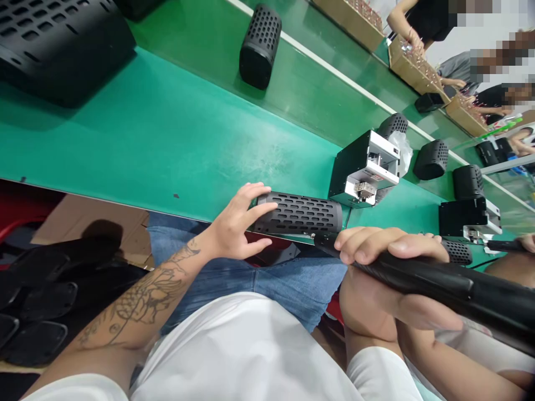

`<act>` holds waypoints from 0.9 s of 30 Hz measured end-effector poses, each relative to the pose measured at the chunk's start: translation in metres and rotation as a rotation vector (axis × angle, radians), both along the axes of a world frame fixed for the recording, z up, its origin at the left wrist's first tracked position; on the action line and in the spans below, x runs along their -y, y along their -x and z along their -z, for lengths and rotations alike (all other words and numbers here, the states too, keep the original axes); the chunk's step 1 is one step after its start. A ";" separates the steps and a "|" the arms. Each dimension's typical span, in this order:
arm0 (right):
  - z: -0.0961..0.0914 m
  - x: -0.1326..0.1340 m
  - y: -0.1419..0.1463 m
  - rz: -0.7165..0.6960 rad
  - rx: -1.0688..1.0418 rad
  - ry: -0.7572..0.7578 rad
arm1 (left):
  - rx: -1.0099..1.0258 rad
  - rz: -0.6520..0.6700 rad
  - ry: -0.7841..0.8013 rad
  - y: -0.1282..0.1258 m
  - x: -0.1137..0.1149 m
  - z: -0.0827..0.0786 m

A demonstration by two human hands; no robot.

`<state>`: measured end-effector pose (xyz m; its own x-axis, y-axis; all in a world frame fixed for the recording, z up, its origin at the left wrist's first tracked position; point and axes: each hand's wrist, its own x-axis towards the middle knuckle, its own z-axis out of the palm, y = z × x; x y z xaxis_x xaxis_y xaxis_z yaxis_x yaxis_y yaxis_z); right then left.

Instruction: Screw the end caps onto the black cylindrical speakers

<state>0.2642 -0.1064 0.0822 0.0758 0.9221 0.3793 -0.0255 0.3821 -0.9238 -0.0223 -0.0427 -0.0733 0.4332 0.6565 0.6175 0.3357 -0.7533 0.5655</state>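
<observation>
A black perforated housing (307, 214) lies on its side at the near edge of the green work surface. My left hand (232, 223) is at its left end, index finger across the grille and other fingers over the far side. The thumb sticks out on the near side, apart from the rest. Wrapped in my right hand (376, 248) is a black electric screwdriver (434, 281), pointing left. Its tip is close to the housing's near side; whether it touches a screw is not visible. Just beyond the housing's right end stands a black-and-silver screw feeder (363, 170).
Another perforated housing (261, 47) stands on the green belt behind, with a large one (62, 53) at upper left. Further right is a second feeder (468, 217), near another person's hand (527, 242). Co-workers reach into cardboard boxes (418, 69) across the line.
</observation>
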 end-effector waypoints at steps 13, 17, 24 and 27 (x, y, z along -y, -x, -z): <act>0.018 -0.051 0.016 -0.364 -0.073 -0.287 | 0.067 0.055 0.103 0.005 -0.016 0.029; 0.024 -0.053 0.014 -0.446 -0.146 -0.238 | 0.087 0.067 0.051 0.004 -0.018 0.031; 0.027 -0.057 0.017 -0.500 -0.141 -0.210 | 0.069 0.056 0.020 0.004 -0.019 0.027; 0.025 -0.054 0.022 -0.473 -0.111 -0.204 | 0.017 0.034 -0.010 0.005 -0.017 0.026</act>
